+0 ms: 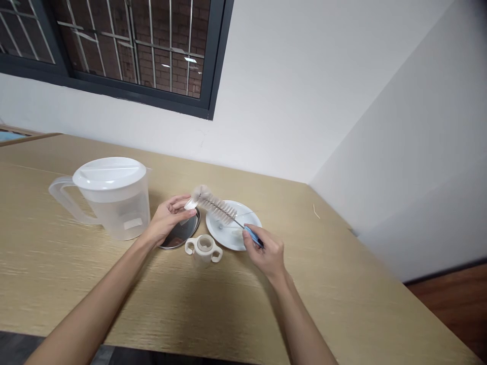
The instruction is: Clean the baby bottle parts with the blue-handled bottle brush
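My right hand (264, 248) is closed around the blue handle of a bottle brush (218, 205), whose white bristles point up and left. At the brush tip, my left hand (171, 215) pinches a small white cap-like piece (190, 204); the bristle end touches or overlaps it. Below the brush stands an uncapped baby bottle (204, 248) with two cream side handles. Behind the brush lies a white plate (232, 243) with small things on it that I cannot make out. Under my left hand rests a round, shiny metal tray (182, 233), partly hidden.
To the left stands a translucent lidded pitcher (117, 203), its handle turned left. The wooden table (323, 284) meets a white wall (274, 101) at the back. A thin, light-coloured strip (316, 211) lies toward the right. Above is a barred window (133, 45).
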Motion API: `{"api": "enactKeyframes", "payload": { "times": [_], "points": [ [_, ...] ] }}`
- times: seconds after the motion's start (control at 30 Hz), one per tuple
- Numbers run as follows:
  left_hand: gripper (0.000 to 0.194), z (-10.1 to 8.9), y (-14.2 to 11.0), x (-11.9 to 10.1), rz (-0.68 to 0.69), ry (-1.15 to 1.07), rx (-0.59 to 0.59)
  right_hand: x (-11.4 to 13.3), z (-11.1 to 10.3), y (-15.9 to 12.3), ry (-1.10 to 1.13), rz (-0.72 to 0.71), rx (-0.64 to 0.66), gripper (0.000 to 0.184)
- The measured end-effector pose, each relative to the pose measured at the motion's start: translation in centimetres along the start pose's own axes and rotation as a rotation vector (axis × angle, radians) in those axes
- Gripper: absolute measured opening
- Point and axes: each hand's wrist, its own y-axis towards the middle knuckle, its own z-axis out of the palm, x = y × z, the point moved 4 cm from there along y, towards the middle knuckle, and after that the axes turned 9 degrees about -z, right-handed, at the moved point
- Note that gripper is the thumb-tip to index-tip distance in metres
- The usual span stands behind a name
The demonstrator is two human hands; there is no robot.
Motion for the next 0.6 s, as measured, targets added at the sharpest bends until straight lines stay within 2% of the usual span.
{"api": "enactKeyframes", "payload": {
  "times": [0.13,0.3,0.6],
  "points": [
    [0.069,-0.17,0.09,0.18,-0.018,0.006,0.006,-0.41,0.23,-0.06,-0.038,0.039,0.027,0.016],
    [0.07,-0.26,0.13,0.4,-0.024,0.033,0.017,-0.69,0.03,-0.2,-0.058,0.069,-0.009,0.017],
    [0.072,-0.23,0.24,0.52,-0.018,0.058,0.034,-0.07,0.01,0.01,0.001,-0.015,0.006,0.014]
  ]
}}
